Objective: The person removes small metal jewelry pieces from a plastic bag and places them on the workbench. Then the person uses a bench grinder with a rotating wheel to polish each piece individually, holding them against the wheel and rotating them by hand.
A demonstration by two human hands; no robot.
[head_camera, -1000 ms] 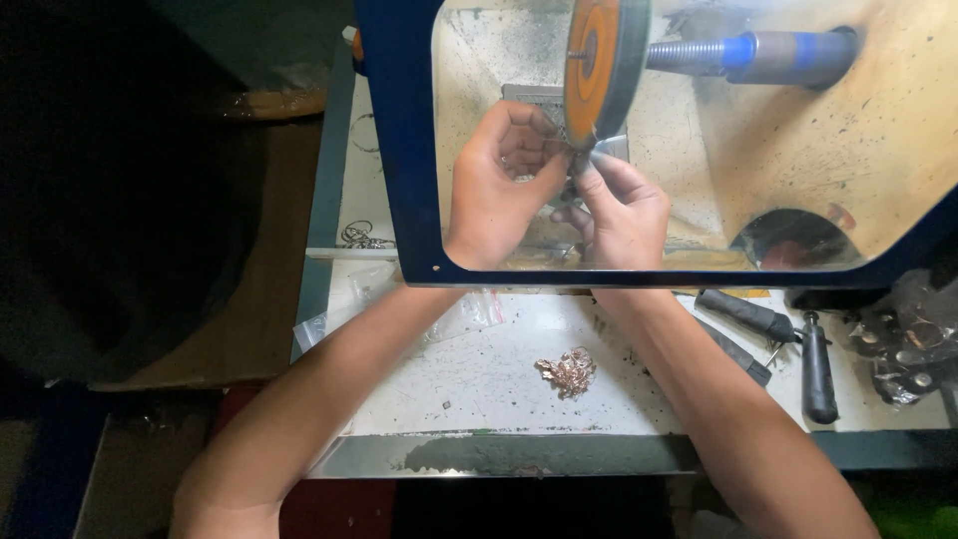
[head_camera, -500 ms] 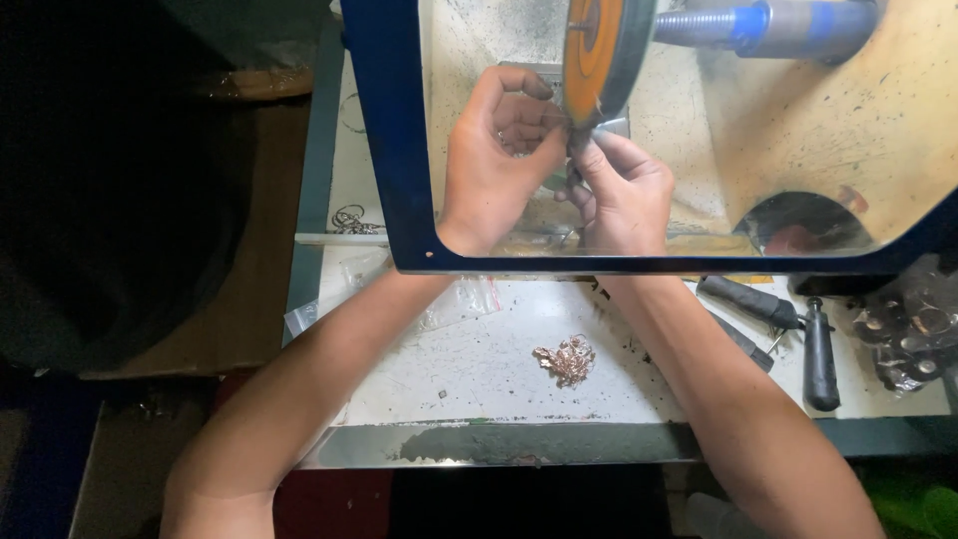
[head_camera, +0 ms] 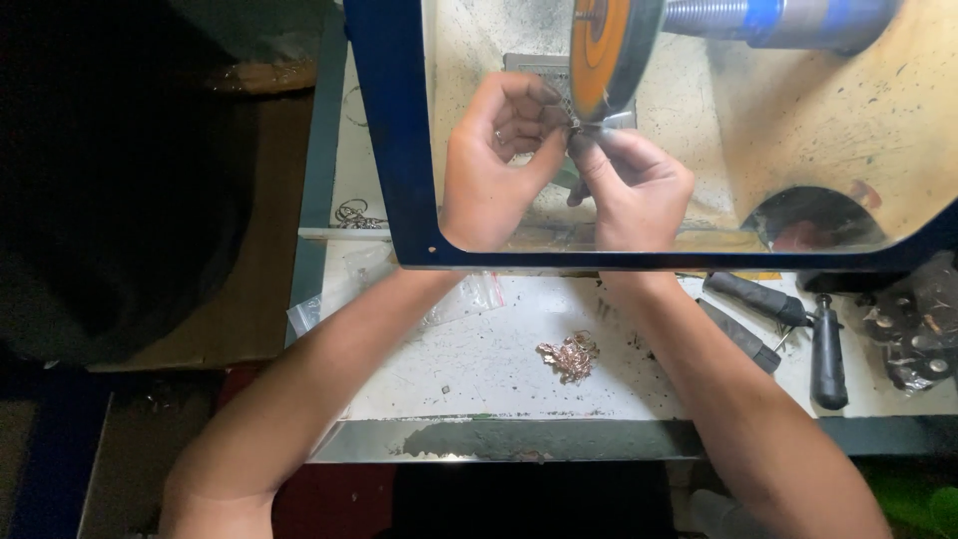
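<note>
Behind a clear shield in a dark blue frame (head_camera: 399,150), my left hand (head_camera: 494,165) and my right hand (head_camera: 634,185) pinch a small metal piece (head_camera: 577,122) between their fingertips. They hold it against the lower edge of an orange polishing wheel (head_camera: 604,50) on a threaded shaft with a blue sleeve (head_camera: 768,20). The piece is mostly hidden by my fingers. A small heap of copper-coloured metal pieces (head_camera: 571,354) lies on the white bench top, between my forearms.
Dark-handled tools (head_camera: 828,349) lie on the bench at the right, beside a cluster of round dark parts (head_camera: 918,334). Clear plastic bags (head_camera: 469,294) lie near my left forearm. Wire rings (head_camera: 354,212) sit at the left. The bench's metal front edge (head_camera: 499,439) runs below.
Both hands have shifted up slightly to the wheel's lower edge, still pinching the small piece. The view has moved a little; the heap on the bench has stayed put.
</note>
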